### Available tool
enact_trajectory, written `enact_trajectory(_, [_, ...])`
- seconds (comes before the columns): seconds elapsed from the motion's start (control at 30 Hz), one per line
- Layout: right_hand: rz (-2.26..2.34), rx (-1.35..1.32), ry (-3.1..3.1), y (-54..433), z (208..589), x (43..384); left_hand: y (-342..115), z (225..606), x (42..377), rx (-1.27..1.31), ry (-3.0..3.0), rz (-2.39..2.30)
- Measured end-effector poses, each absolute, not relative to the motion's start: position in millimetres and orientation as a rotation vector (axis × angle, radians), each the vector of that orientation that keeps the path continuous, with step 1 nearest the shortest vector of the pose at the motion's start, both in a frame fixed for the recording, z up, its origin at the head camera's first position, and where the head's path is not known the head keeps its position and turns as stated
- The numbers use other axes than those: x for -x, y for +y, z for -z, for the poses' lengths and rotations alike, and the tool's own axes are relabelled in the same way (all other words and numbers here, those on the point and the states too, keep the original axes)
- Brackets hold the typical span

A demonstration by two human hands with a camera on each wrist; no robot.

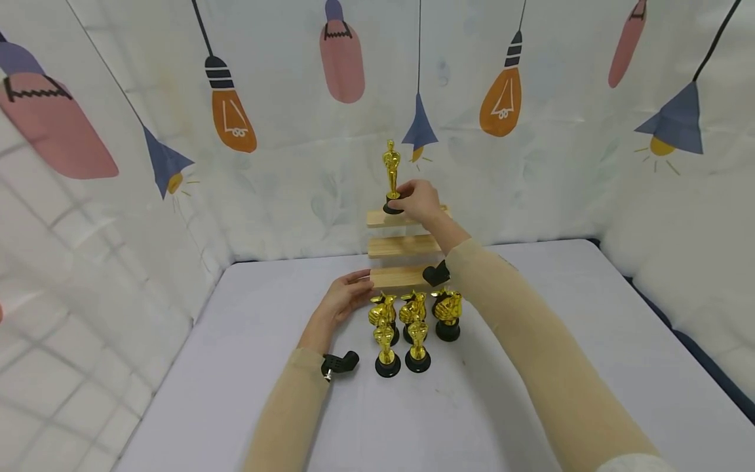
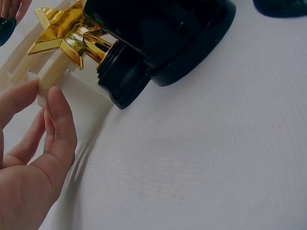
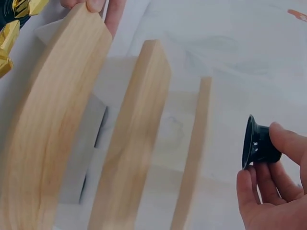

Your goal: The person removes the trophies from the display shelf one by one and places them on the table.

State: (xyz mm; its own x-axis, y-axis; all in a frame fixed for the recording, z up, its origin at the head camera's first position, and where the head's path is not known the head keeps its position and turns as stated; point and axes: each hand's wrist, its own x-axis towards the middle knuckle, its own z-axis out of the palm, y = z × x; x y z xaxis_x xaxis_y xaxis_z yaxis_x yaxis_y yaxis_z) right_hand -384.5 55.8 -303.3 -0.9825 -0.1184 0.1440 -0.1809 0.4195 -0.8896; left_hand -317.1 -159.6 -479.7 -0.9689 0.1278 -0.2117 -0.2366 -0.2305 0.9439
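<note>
My right hand point(image 1: 420, 200) grips a gold statuette trophy point(image 1: 392, 160) by its black base point(image 3: 261, 143). The trophy is upright over the top board point(image 3: 194, 158) of a three-step wooden display stand; the right wrist view shows a gap between base and board. With thumb and fingers, my left hand point(image 1: 342, 298) pinches the left end of the stand's lowest board point(image 1: 398, 277). Just in front of the stand, several gold trophies on black bases stand in two rows: two small front ones point(image 1: 418, 347) and three larger behind point(image 1: 447, 311). A gold star point(image 2: 67, 33) tops one in the left wrist view.
A white cloth covers the table point(image 1: 265, 314). Behind the stand hangs a pale curtain point(image 1: 295, 183) printed with lamps and bulbs, and it continues along both sides. The stand's middle board point(image 1: 404, 246) bears nothing visible.
</note>
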Motion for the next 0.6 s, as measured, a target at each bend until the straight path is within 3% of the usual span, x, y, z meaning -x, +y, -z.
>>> enact_trajectory(0.6, [-1.693,-0.271,-2.587,106.3,279.2,362.8,-159.7,481.6,317.7,0.118,1.769,-2.312])
